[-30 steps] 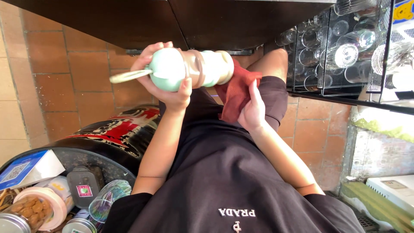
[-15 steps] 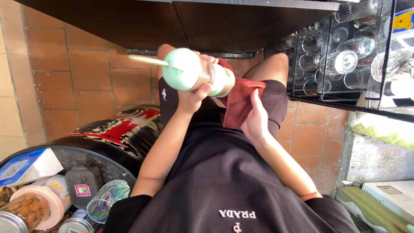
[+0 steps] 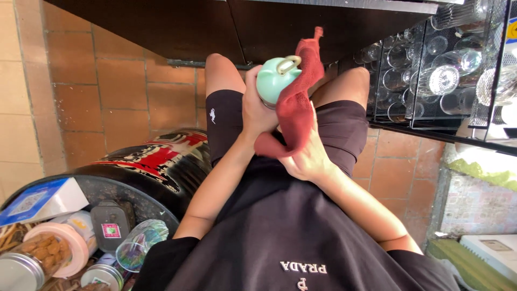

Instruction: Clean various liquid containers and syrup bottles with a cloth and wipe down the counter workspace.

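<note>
Both hands busy over the lap; left hand (image 3: 257, 110) clamped round mint-green bottle (image 3: 276, 81); right hand (image 3: 307, 156) gripping red cloth (image 3: 295, 108), draped against bottle; mid-wipe, probably; next, likely turning bottle for unwiped side.
</note>
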